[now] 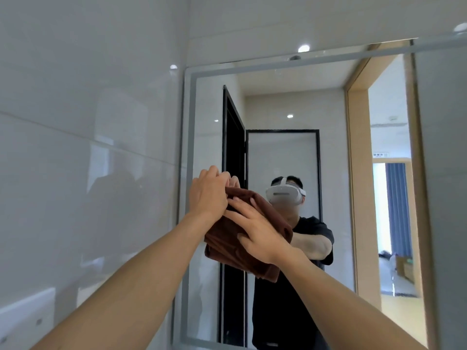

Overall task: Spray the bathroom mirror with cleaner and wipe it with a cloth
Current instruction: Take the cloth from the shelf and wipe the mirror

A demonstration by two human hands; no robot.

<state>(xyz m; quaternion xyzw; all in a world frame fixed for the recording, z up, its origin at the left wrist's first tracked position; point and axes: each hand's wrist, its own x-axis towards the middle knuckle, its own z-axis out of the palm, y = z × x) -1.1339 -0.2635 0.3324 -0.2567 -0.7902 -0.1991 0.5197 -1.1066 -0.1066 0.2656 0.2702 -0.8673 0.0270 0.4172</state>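
Head: cloth (249,238) near mirror (328,102) left edge

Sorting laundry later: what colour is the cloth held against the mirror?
Dark brown. The cloth shows best in the head view, the only one.

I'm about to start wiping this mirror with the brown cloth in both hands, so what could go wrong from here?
1. The brown cloth is bunched and folded, its lower corner hanging loose. Bunched like that, it may streak the mirror.
2. The left hand grips the top and the right hand lies flat on the front, low at the left edge. The upper glass might get missed.
3. No spray bottle is in view, so the glass may be dry.
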